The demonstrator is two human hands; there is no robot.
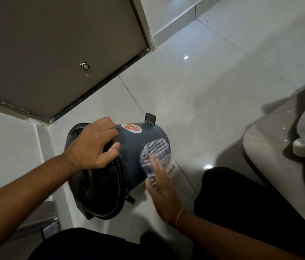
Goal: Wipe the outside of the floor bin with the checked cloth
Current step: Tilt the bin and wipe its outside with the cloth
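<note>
Floor bin (129,147) tipped, long axis running from rim out to base. Left hand (93,145) clamps rim; right hand (159,182), fingers flat, presses checked cloth (155,152) on side near base.

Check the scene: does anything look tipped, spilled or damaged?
Only the floor bin is tipped, held by the left hand while the right hand presses the checked cloth on it. No spill or damage shows.
</note>
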